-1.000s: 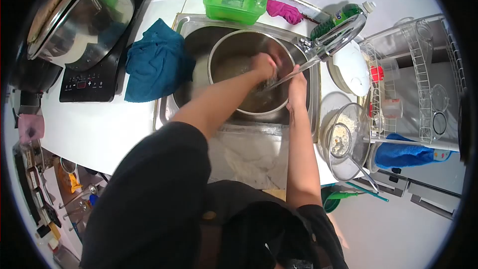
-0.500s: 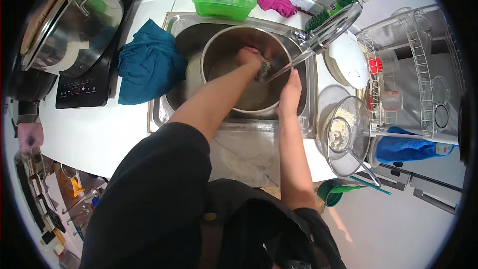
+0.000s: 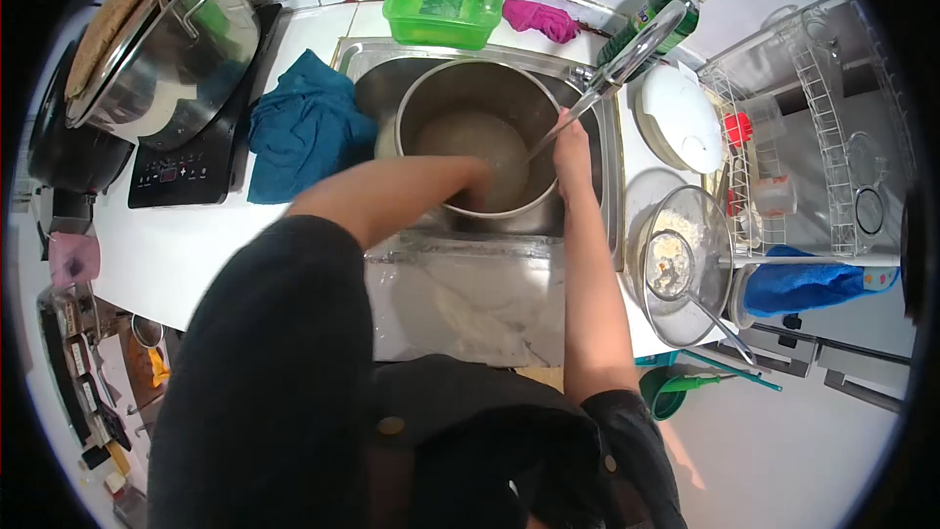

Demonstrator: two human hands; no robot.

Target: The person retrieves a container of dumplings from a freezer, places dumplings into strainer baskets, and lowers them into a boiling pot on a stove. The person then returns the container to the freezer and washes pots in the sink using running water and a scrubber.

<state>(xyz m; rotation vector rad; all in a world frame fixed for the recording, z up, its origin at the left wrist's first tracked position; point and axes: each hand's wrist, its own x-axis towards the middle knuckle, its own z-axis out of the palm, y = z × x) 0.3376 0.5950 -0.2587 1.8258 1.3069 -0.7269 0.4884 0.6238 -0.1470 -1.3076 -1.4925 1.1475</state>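
Note:
A large steel pot [image 3: 401, 132] sits in the sink, with cloudy water in its bottom. My left hand [image 3: 478, 186] reaches inside against the near wall of the pot. Its fingers are smeared by motion and partly hidden, and whatever they may hold does not show. On the right side, my right hand [image 3: 572, 152] grips the pot's rim. The metal faucet [image 3: 627, 57] arches over this side, and a stream of water falls from it into the pot beside my right hand.
A teal cloth [image 3: 305, 127] lies left of the sink [image 3: 615, 206], near a black induction cooktop [image 3: 186, 171]. Behind stand a green tub [image 3: 441, 24] and a green bottle [image 3: 676, 10]. A strainer [image 3: 685, 309] and a wire dish rack [image 3: 832, 157] are on the right.
My left hand, earlier holding a scouring pad at the pot's far right inside, has moved down to the near wall. The pad is out of sight. My right hand has shifted up along the rim.

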